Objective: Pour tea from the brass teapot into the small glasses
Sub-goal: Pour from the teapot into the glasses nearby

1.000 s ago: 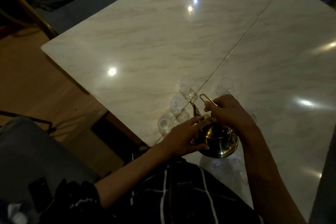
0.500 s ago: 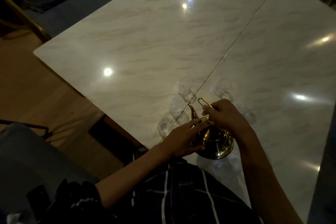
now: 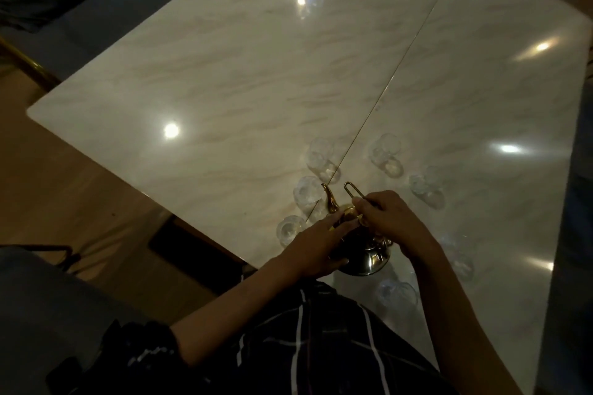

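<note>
While the teapot (image 3: 361,253) is kept low at the near edge of the table (image 3: 224,74), just in front of the person's dark striped shirt (image 3: 321,346), no pouring can be seen. Its body is steadied by the left hand (image 3: 316,250), whose straight fingers are laid flat against the brass near the lid. The thin wire handle (image 3: 354,194) is gripped by the curled fingers of the right hand (image 3: 390,221). Compared with a second ago, the pot appears to have been drawn slightly nearer and its spout (image 3: 329,199) raised more upright, though much of that shift may be owed to head movement. The spout is pointed toward the closest glasses (image 3: 305,194), which are ranged in a loose arc around the pot; further ones (image 3: 385,154) stand beyond. All look clear, so filling is judged not yet begun. Whether the base is resting on the marble cannot be told.
</note>
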